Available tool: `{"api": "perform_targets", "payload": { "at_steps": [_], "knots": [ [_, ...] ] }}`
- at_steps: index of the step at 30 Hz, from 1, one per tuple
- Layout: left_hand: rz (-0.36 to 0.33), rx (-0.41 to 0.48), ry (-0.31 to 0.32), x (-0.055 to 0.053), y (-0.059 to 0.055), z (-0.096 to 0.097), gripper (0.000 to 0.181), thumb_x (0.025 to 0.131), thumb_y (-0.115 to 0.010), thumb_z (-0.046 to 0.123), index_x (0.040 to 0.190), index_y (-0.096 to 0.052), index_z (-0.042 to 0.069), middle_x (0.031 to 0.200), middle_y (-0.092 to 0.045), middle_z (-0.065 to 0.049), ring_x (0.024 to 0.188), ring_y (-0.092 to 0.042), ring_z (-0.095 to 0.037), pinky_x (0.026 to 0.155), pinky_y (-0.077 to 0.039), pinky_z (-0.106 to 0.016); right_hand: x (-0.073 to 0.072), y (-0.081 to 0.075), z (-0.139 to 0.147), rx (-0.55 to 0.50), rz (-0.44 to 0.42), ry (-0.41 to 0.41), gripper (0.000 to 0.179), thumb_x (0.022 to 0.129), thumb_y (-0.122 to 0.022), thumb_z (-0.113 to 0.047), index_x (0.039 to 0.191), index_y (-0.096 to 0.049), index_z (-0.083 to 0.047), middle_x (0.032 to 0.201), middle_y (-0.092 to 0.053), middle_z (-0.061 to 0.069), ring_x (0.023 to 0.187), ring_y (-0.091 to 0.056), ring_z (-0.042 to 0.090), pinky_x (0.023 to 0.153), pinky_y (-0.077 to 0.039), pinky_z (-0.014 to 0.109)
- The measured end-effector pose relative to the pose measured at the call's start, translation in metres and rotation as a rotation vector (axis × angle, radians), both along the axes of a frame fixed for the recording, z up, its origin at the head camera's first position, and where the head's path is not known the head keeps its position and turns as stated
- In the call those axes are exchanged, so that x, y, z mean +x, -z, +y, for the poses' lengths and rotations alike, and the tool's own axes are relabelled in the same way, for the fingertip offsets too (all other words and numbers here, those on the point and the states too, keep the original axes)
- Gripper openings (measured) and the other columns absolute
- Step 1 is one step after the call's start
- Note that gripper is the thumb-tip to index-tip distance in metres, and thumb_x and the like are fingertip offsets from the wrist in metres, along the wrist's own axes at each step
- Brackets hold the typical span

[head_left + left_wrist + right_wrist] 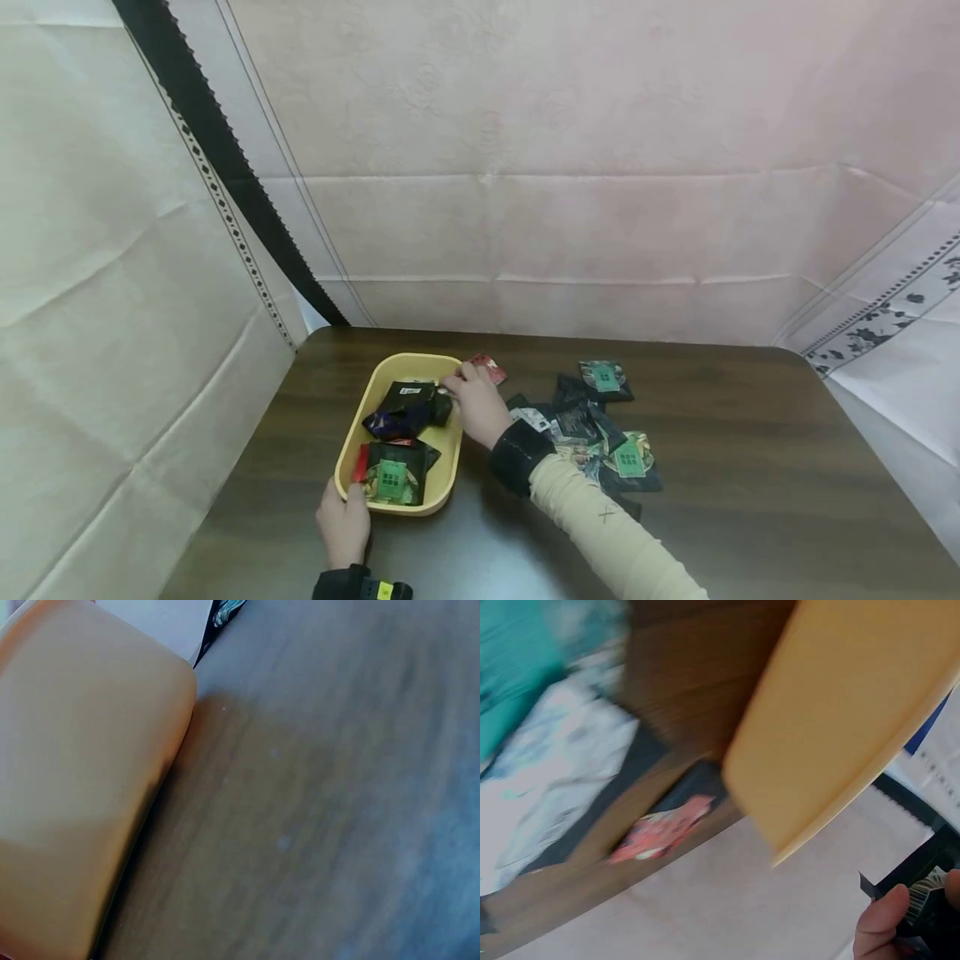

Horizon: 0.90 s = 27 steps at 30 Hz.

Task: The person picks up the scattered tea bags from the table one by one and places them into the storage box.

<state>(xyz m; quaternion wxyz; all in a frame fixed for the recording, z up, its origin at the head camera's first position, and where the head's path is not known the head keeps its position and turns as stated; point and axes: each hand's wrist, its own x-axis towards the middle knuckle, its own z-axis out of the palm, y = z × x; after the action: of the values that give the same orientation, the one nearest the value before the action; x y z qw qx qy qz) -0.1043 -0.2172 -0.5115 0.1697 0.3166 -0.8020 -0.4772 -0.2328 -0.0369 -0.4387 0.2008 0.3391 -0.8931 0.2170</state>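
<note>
A yellow plastic basket [358, 417] stands on the table with several dark packets inside, among them a black sachet with a green label [392, 481]. My left hand [345, 523] grips the basket at its near left corner. My right hand [480, 406] is over the basket's right rim, pinching a small black packet [924, 900] with a barcode. In the left wrist view only the basket's outer wall [82, 765] and the table show; the left hand is out of that frame.
Right of the basket lies a loose pile of dark sachets [577, 421], some with green labels. A red packet [489, 367] lies near the table's back edge, beyond the right hand. Pale cloth [570, 225] hangs behind the brown table [720, 467].
</note>
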Motion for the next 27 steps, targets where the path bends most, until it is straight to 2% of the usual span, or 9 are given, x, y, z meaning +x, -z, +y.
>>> {"api": "perform_targets", "payload": {
  "at_steps": [5,8,11,14,16,23,27],
  "knots": [
    [0.0,0.001,0.005,0.0,0.0,0.001,0.043,0.087,-0.035,0.005,0.125,-0.042,-0.014,0.121,-0.046,-0.034,0.109,-0.045,-0.044,0.091,-0.038,-0.055,0.005,0.0,-0.024,0.131,0.016,0.006,0.028,0.08,-0.061,-0.009,0.106,-0.066,-0.017,0.096,-0.052,0.005,0.087,-0.048,0.023,0.074,-0.046,0.029],
    [0.005,-0.005,0.003,0.001,0.001,0.002,0.043,0.086,-0.035,0.005,0.125,-0.042,-0.014,0.12,-0.047,-0.034,0.109,-0.045,-0.043,0.091,-0.038,-0.055,0.005,0.003,-0.035,0.175,0.008,0.014,0.029,0.083,-0.06,-0.018,0.112,-0.064,-0.02,0.1,-0.054,0.005,0.092,-0.05,0.023,0.076,-0.048,0.029],
    [0.009,-0.013,0.0,0.001,0.001,0.002,0.043,0.086,-0.035,0.005,0.124,-0.043,-0.014,0.119,-0.048,-0.034,0.108,-0.046,-0.043,0.09,-0.039,-0.054,0.005,0.006,-0.042,0.173,-0.095,-0.017,0.05,0.084,-0.06,-0.037,0.13,-0.051,-0.02,0.119,-0.05,0.009,0.109,-0.046,0.028,0.085,-0.045,0.036],
    [0.012,-0.008,0.006,0.0,0.002,0.003,0.043,0.086,-0.035,0.006,0.124,-0.043,-0.013,0.119,-0.048,-0.033,0.107,-0.046,-0.043,0.089,-0.039,-0.054,0.005,0.009,-0.043,0.162,-0.211,-0.049,0.078,0.078,-0.059,-0.054,0.144,-0.031,-0.021,0.14,-0.034,0.011,0.127,-0.03,0.034,0.095,-0.038,0.048],
    [0.012,-0.007,0.008,0.0,0.003,0.004,0.044,0.086,-0.035,0.006,0.124,-0.043,-0.013,0.119,-0.048,-0.034,0.107,-0.046,-0.043,0.089,-0.04,-0.054,0.005,0.011,-0.041,0.172,-0.254,-0.061,0.086,0.077,-0.056,-0.059,0.146,-0.022,-0.022,0.146,-0.025,0.011,0.131,-0.02,0.035,0.098,-0.033,0.052],
    [0.004,0.001,0.008,0.0,0.001,0.003,0.045,0.086,-0.035,0.006,0.126,-0.041,-0.014,0.121,-0.046,-0.034,0.109,-0.045,-0.043,0.091,-0.038,-0.054,0.003,0.017,-0.032,0.183,-0.188,-0.044,0.079,0.081,-0.051,-0.059,0.145,-0.025,-0.022,0.146,-0.025,0.01,0.13,-0.023,0.034,0.094,-0.035,0.057],
    [-0.008,0.01,0.01,-0.001,0.0,0.0,0.045,0.086,-0.035,0.006,0.127,-0.04,-0.014,0.121,-0.046,-0.034,0.11,-0.045,-0.044,0.091,-0.038,-0.054,0.001,0.018,-0.023,0.188,-0.199,-0.014,0.076,0.082,-0.051,-0.057,0.144,-0.028,-0.021,0.146,-0.025,0.01,0.13,-0.023,0.034,0.094,-0.032,0.06]
  ]
}}
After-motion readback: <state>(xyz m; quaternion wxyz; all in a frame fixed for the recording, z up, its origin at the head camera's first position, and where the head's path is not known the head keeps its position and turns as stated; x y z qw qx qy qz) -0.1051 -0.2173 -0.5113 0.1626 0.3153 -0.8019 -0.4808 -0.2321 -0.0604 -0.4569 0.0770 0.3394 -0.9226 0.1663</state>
